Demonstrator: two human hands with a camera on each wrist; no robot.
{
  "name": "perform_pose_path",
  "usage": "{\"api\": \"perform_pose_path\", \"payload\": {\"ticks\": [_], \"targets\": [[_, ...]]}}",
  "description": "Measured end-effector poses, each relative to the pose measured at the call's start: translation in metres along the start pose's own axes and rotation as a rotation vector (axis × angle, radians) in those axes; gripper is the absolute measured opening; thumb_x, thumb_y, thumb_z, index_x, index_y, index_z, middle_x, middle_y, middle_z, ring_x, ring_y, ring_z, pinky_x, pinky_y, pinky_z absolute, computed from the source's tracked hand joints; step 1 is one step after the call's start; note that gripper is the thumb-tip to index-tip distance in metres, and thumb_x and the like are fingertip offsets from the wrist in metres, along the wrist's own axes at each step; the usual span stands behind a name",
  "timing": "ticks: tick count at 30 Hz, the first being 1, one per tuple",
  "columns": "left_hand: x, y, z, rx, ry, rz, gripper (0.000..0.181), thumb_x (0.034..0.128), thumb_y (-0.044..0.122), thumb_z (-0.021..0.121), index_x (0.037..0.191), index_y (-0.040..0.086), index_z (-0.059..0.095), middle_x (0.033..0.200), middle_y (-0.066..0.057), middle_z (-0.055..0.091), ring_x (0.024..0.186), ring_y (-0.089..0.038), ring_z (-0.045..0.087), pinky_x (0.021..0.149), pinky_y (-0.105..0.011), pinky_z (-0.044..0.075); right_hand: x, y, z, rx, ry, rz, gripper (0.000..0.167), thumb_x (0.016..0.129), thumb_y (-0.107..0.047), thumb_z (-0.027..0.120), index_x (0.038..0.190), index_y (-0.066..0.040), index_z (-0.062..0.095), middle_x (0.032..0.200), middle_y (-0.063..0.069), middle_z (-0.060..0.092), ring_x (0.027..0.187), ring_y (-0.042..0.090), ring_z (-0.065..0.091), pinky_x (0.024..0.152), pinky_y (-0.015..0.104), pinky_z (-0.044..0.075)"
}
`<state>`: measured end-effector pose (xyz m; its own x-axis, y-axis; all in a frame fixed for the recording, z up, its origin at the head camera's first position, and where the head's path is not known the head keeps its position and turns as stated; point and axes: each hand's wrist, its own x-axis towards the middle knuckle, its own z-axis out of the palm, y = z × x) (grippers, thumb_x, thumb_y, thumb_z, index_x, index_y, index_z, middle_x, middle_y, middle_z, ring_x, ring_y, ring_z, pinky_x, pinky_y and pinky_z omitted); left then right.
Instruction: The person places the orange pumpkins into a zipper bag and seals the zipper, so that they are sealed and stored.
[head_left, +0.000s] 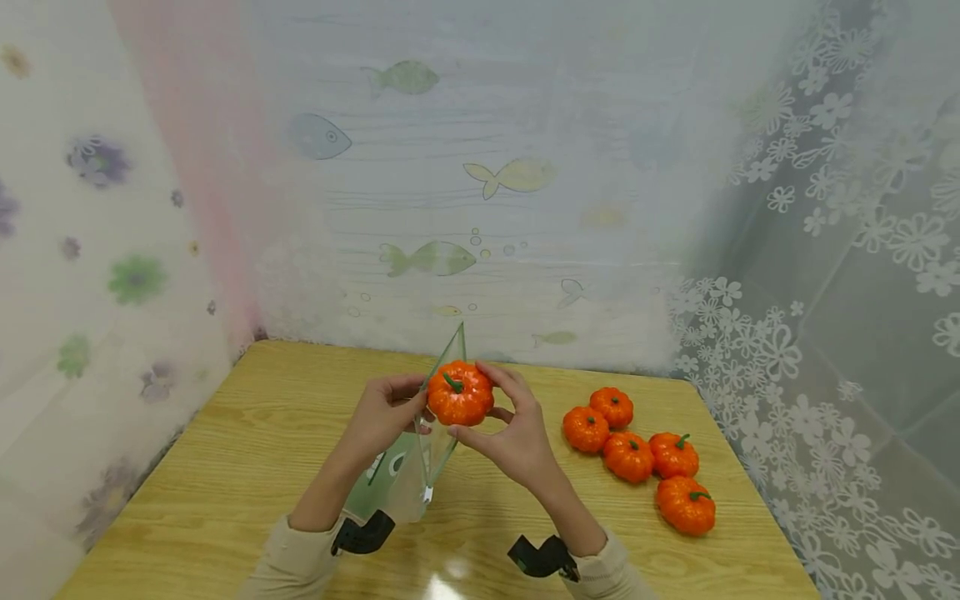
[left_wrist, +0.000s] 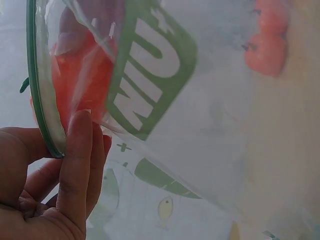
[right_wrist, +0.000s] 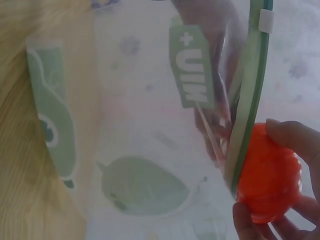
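A clear zip bag [head_left: 397, 483] with green print hangs above the table, its green-edged mouth spread apart. My left hand [head_left: 384, 421] pinches the rim of that mouth; in the left wrist view the thumb and fingers close on the green zip strip [left_wrist: 37, 100]. My right hand [head_left: 521, 437] grips a small orange toy pumpkin [head_left: 461, 395] with a green stem, fingers curled round its side. The pumpkin sits right at the opening, partly behind the clear film in the left wrist view. A white slider [right_wrist: 266, 21] is on the zip strip.
Several more orange pumpkins [head_left: 628, 457] lie grouped on the wooden table [head_left: 247, 450] to the right. Behind stands a pale curtain [head_left: 480, 167] printed with fish. Black wrist cameras [head_left: 363, 533] sit on both wrists.
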<state>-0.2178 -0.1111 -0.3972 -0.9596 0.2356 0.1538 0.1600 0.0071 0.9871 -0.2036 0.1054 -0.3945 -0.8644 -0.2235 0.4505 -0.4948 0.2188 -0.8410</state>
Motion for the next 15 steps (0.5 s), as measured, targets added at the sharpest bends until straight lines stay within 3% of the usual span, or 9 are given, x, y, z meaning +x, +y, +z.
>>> {"api": "perform_pose_path", "payload": {"ticks": [7, 13, 15], "targets": [[-0.0001, 0.0022, -0.0004, 0.011, 0.01, -0.006, 0.032, 0.1037, 0.006, 0.058, 0.131, -0.01, 0.062, 0.099, -0.014, 0.07, 0.074, -0.013, 0.069, 0.069, -0.031, 0.064, 0.001, 0.0034, -0.0014, -0.008, -0.013, -0.006, 0.077, 0.077, -0.009, 0.09, 0.146, -0.015, 0.056, 0.138, 0.004, 0.054, 0.122, 0.023, 0.053, 0.085, 0.028, 0.061], [-0.0007, 0.003, -0.0016, 0.027, 0.02, -0.002, 0.03, 0.1032, 0.005, 0.059, 0.129, -0.01, 0.064, 0.102, -0.018, 0.071, 0.077, -0.018, 0.071, 0.07, -0.03, 0.064, -0.0002, 0.005, -0.0023, -0.003, -0.016, 0.015, 0.078, 0.076, -0.01, 0.091, 0.145, -0.02, 0.056, 0.141, 0.004, 0.052, 0.124, 0.024, 0.054, 0.084, 0.03, 0.061], [-0.0007, 0.0029, -0.002, 0.031, 0.028, 0.001, 0.03, 0.1029, 0.005, 0.06, 0.128, -0.01, 0.064, 0.103, -0.019, 0.071, 0.077, -0.018, 0.071, 0.07, -0.03, 0.064, -0.0009, 0.0061, -0.0025, -0.007, -0.014, 0.02, 0.079, 0.076, -0.01, 0.092, 0.145, -0.017, 0.056, 0.142, 0.006, 0.052, 0.124, 0.026, 0.054, 0.084, 0.03, 0.061]]}}
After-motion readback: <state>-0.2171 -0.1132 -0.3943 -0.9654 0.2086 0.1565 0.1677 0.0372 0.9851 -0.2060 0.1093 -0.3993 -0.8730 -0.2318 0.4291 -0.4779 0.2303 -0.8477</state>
